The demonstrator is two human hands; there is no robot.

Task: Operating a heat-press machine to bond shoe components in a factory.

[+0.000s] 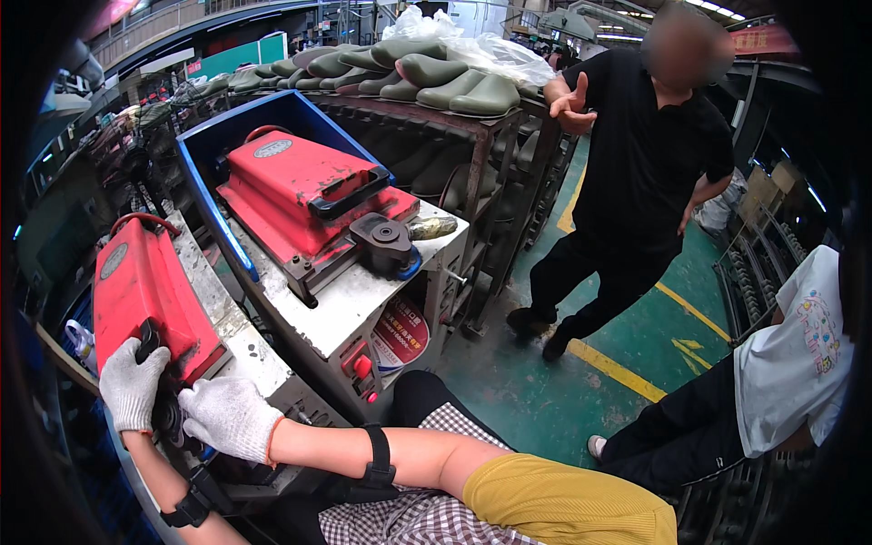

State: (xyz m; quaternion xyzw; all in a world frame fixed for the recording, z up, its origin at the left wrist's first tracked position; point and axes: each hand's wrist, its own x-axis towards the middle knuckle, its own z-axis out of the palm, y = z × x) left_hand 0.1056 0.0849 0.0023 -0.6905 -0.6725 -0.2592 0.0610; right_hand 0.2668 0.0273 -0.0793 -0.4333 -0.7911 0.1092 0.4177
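Note:
Both my hands wear white knitted gloves. At the far left, my left hand (134, 389) is closed around the black handle (147, 334) at the front of a worn red machine cover (150, 291). My right hand (232, 418) is beside it, fingers curled in toward a dark round part (167, 416) at the machine's front edge. What those fingers hold, if anything, is hidden behind the glove. A second machine of the same kind, with a red cover (295, 177) and black handle (350, 193), stands to the right in a blue-edged housing (213, 218).
A rack (481, 136) stacked with olive-green shoe-shaped pieces (436, 82) stands beyond the machines. Red buttons (362, 366) sit on the second machine's front. A person in black (636, 173) stands ahead with one hand raised; another in a white shirt (795, 354) is at right.

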